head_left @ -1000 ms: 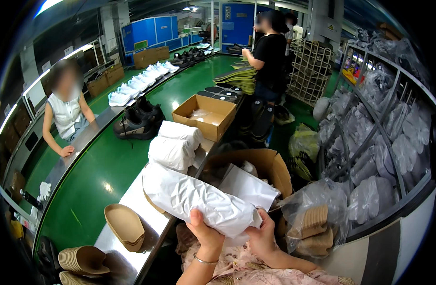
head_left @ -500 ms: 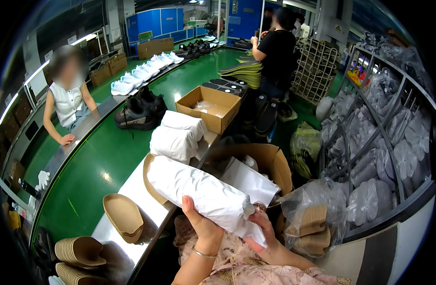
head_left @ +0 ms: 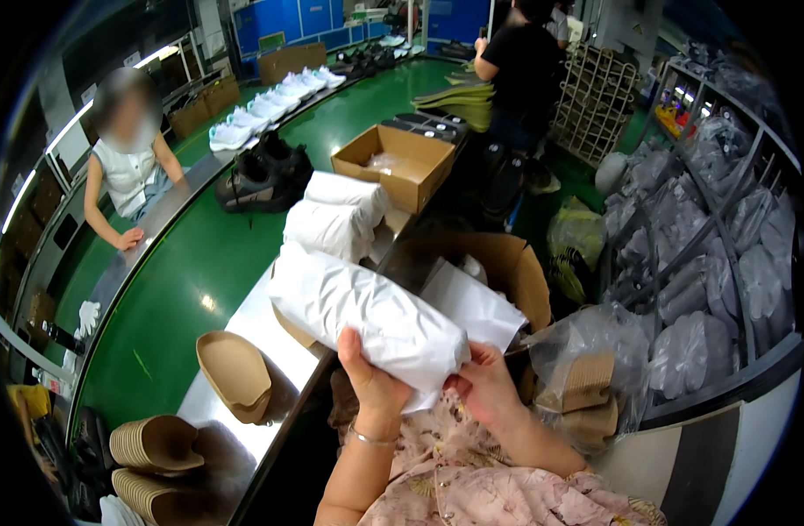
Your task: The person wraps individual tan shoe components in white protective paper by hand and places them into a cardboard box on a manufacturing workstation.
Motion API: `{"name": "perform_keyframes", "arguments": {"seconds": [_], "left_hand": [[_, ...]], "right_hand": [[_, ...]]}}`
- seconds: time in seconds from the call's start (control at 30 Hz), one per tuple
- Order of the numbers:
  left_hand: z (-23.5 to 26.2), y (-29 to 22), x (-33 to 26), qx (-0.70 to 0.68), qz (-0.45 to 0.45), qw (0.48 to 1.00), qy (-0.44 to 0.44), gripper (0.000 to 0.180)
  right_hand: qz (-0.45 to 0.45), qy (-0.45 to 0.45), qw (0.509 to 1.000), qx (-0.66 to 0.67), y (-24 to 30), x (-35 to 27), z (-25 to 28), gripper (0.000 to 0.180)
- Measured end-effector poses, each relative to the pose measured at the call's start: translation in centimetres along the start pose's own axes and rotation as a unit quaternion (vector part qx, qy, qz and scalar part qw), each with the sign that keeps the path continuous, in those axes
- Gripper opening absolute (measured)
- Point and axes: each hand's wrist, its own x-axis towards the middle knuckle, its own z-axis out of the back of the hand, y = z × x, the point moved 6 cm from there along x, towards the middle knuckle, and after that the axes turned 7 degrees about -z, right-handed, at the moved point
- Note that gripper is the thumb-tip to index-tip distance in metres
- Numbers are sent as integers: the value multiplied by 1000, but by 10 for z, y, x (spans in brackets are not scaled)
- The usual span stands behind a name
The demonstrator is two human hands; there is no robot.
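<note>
Far left, low on the tabletop (head_left: 244, 421), sit stacks of tan molded-pulp inserts (head_left: 152, 443), with one loose insert (head_left: 235, 375) just beside them. Moving right, the left hand (head_left: 376, 386) is curled under the near end of a white paper-wrapped bundle (head_left: 367, 320), thumb up along its side, so it looks like it carries the weight. The bundle tilts up and away to the left, held above the tabletop's edge and in front of an open brown carton (head_left: 507, 267). The right hand (head_left: 485, 390) pinches the paper at the bundle's lower right end, fingers closed on the loose flap.

My take: the support hand should stay low and flat so the shape doesn't sag, and the pinch should pull the paper snug before folding, otherwise that end pops open. More wrapped bundles (head_left: 336, 215) lie further up the tabletop.
</note>
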Motion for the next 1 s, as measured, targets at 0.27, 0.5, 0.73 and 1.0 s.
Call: {"name": "perform_keyframes", "arguments": {"seconds": [0.27, 0.5, 0.73, 1.0], "left_hand": [[-26, -11, 0, -36, 5, 995, 91, 79], [-19, -13, 0, 44, -38, 991, 121, 81], [-33, -10, -13, 22, 17, 988, 154, 86], [-50, -19, -37, -19, 70, 976, 207, 96]], "right_hand": [[-107, 121, 956, 245, -10, -16, -28, 41], [-94, 198, 938, 270, 2, -12, -26, 42], [-67, 155, 973, 155, 7, -14, -35, 78], [-93, 284, 940, 165, -21, -28, 4, 74]]}}
